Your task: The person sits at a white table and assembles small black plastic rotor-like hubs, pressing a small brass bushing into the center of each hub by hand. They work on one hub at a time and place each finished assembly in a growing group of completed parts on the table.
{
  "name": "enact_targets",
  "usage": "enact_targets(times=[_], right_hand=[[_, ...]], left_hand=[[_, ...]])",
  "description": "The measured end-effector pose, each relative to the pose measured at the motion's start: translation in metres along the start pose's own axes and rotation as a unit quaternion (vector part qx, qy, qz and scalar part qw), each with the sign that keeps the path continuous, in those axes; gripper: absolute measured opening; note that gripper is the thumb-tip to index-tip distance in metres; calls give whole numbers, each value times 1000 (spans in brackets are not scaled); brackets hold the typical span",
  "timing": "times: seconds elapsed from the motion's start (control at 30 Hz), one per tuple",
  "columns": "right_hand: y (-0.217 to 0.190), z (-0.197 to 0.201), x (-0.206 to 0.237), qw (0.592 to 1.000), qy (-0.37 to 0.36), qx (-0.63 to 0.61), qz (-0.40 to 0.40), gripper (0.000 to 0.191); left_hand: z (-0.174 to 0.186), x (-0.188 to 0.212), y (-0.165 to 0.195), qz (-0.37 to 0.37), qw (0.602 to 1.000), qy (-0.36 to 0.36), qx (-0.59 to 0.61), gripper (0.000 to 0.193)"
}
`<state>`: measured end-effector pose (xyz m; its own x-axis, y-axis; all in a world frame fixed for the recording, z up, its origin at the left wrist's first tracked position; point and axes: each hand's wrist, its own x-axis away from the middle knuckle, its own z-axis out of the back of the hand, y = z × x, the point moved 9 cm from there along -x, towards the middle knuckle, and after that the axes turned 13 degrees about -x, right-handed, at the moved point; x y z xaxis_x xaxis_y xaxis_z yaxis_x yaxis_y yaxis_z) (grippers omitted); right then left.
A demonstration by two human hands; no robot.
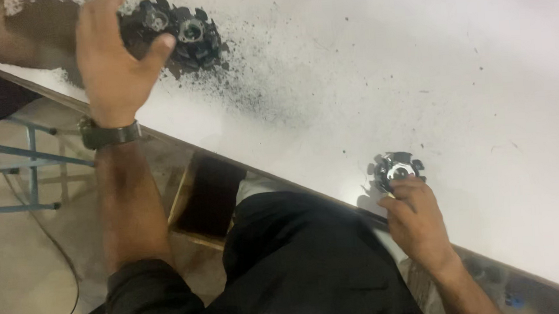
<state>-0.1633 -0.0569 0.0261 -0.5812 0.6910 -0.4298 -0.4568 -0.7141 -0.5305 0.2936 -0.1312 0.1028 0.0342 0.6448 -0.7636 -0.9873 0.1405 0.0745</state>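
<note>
Left hand grip: the left hand [113,60] is spread wide, fingers apart and thumb out, grasping nothing; its palm hovers over the near edge of a cluster of black finned rotor parts [178,34].

Right hand grip: the right hand [416,223] is curled, its fingertips [409,183] pressing on the near rim of a single black finned part with a shiny metal centre [398,168]; whether it pinches the part or only steadies it I cannot tell.

Where the parts lie: the cluster sits just beyond the left thumb, on the white counter [416,71]; the single part lies right at the right fingertips, close to the counter's near edge.

Black dust [256,87]: a spray of dark grit spreads from the cluster out to the right of the left hand (thickest nearest the parts).

Wrist: a dark watch [110,134] sits just behind the left hand.

Doing it well, left: in my judgement the open hand should close around one part's outer fins, not rake across the pile, so grit stays put.

Doing it well, right: the single part is near the edge; a firm thumb-and-finger hold on opposite fins would likely keep it from sliding off.

Risk: greasy dust probably makes the fins slippery.
</note>
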Motion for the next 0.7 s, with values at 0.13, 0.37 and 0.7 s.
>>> enact_targets(times=[0.13,0.37,0.7], right_hand=[[28,37,-10,998,30,46,-38,29],[93,105,17,984,84,108,-113,26],[102,112,75,908,354,-137,-175,17]], left_hand=[[-74,-25,7,-20,986,-89,-142,90],[-123,-20,78,-5,957,-264,-123,71],[-82,-4,265,-143,848,-495,124,95]])
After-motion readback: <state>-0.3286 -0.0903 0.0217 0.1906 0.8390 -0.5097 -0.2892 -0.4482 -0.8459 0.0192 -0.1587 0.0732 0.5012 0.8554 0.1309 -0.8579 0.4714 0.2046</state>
